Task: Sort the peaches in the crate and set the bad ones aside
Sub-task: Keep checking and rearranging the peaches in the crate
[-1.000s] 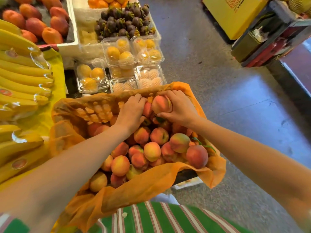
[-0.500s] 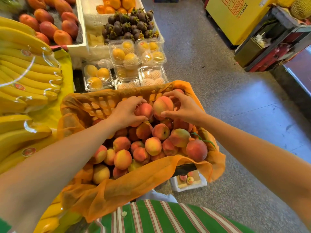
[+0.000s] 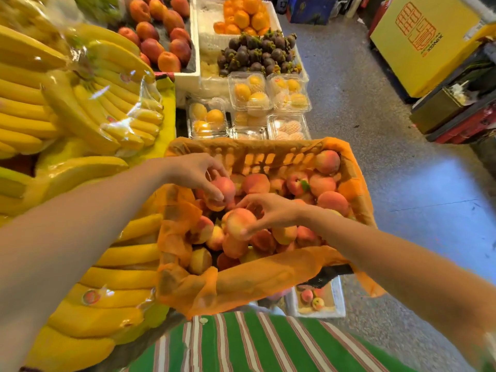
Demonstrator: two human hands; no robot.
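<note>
1. The peaches (image 3: 322, 183) lie heaped in the crate (image 3: 268, 157). An orange sheet (image 3: 268, 277) lines the crate and drapes over its rim.
2. The left hand (image 3: 196, 170) reaches in over the crate's left side. Its fingers and thumb are curled round a reddish peach (image 3: 225, 186) at the top of the heap.
3. The right hand (image 3: 271, 213) is just beside it, nearer the person. It pinches a paler peach (image 3: 239, 224) between thumb and fingertips. The 2 held peaches are close together, but it cannot be told whether they touch.
4. Below the crate's near right corner, a small white box (image 3: 339, 296) sits on the floor (image 3: 375, 130) and holds a few more peaches.
5. Left of the crate, wrapped bunches of bananas (image 3: 80, 103) cover the worktop.
6. Just beyond the crate stand clear tubs (image 3: 249, 89) of yellow fruit. Behind them are dark mangosteens (image 3: 257, 52), oranges (image 3: 241, 14) and a white tray of red-orange fruit (image 3: 161, 36).
7. A yellow carton (image 3: 424, 41) with red print stands well apart at the far right.
8. A green shirt (image 3: 255, 345) with pale stripes fills the bottom edge.
</note>
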